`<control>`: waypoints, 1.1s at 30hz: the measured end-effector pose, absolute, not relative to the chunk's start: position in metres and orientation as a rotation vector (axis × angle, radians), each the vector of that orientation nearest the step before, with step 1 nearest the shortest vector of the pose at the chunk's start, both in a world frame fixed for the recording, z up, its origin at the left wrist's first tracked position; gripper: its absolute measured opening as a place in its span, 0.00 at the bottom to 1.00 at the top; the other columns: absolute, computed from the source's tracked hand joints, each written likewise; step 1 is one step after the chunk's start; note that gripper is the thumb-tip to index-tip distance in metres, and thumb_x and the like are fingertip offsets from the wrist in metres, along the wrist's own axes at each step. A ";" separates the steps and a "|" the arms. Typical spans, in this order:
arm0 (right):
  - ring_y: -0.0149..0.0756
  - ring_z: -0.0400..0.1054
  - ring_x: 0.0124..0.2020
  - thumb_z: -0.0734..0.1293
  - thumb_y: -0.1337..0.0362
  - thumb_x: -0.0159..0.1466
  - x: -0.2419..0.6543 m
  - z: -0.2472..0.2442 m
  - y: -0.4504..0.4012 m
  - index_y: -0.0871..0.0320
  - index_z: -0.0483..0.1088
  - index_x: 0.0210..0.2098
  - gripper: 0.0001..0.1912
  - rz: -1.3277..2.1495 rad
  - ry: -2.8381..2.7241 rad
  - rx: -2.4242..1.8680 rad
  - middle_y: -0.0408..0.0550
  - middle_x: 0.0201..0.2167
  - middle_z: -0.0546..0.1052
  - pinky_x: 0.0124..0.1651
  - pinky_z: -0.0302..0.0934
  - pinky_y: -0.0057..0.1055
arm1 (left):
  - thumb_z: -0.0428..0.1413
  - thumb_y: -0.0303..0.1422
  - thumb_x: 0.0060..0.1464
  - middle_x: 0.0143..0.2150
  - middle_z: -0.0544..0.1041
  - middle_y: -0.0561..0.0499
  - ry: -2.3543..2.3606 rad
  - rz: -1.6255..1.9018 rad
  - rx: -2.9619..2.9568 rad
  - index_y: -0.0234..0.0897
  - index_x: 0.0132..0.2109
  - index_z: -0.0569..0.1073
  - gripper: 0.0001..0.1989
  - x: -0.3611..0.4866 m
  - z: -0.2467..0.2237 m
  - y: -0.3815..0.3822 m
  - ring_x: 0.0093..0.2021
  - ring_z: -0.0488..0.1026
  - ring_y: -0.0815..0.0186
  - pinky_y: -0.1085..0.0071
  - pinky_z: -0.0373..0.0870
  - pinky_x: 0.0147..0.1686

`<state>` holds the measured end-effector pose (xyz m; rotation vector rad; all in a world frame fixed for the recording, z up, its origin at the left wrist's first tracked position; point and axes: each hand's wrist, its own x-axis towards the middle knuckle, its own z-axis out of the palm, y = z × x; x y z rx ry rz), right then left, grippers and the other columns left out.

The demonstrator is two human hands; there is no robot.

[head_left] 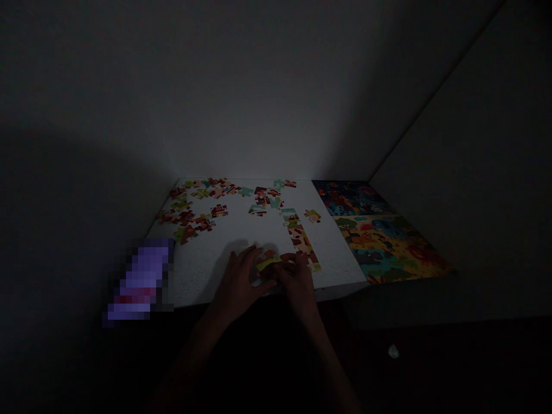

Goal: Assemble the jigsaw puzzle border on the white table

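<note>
My left hand (237,282) and my right hand (297,282) rest close together at the near edge of a white board (200,279). Their fingers touch a small cluster of jigsaw pieces, topped by a yellow-green puzzle piece (268,263). Dim light hides whether either hand grips anything. Just beyond my right hand, a joined strip of puzzle pieces (299,238) runs away from me. A single loose piece (313,215) lies to its right. Scattered jigsaw pieces (192,215) spread across the far left and middle of the board.
A colourful jungle-animal picture (386,244) lies at the right, beside the board. A blurred purple object (142,282) stands off the left edge. Pale walls rise behind and to the right. A small pale scrap (393,352) lies low at the right.
</note>
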<state>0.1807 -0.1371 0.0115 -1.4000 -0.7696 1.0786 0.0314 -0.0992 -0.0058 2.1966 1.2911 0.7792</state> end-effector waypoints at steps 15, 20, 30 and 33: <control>0.38 0.75 0.33 0.70 0.60 0.52 0.173 0.011 -0.143 0.54 0.63 0.36 0.15 1.130 -0.807 -1.363 0.44 0.31 0.79 0.35 0.66 0.32 | 0.59 0.30 0.52 0.57 0.74 0.47 1.259 0.829 2.295 0.43 0.56 0.68 0.24 0.030 -0.013 -0.099 0.58 0.70 0.56 0.44 0.51 0.67; 0.37 0.74 0.35 0.69 0.59 0.54 0.176 0.011 -0.145 0.54 0.65 0.37 0.13 1.097 -0.910 -1.379 0.44 0.33 0.78 0.37 0.66 0.31 | 0.60 0.29 0.52 0.51 0.76 0.48 1.265 0.858 2.255 0.41 0.54 0.70 0.22 0.029 -0.011 -0.098 0.53 0.72 0.57 0.50 0.63 0.60; 0.38 0.71 0.35 0.67 0.54 0.59 0.232 -0.001 -0.140 0.56 0.71 0.36 0.12 0.744 -1.053 -1.540 0.46 0.33 0.78 0.39 0.64 0.34 | 0.58 0.38 0.57 0.54 0.73 0.47 1.275 0.760 2.294 0.44 0.57 0.71 0.21 0.009 -0.015 -0.092 0.55 0.70 0.58 0.57 0.70 0.56; 0.39 0.70 0.34 0.65 0.53 0.60 0.251 -0.004 -0.134 0.57 0.72 0.37 0.13 0.567 -1.082 -1.599 0.48 0.33 0.78 0.37 0.64 0.34 | 0.57 0.39 0.58 0.55 0.72 0.48 1.221 0.714 2.347 0.46 0.58 0.70 0.21 0.003 -0.014 -0.092 0.56 0.68 0.58 0.56 0.69 0.57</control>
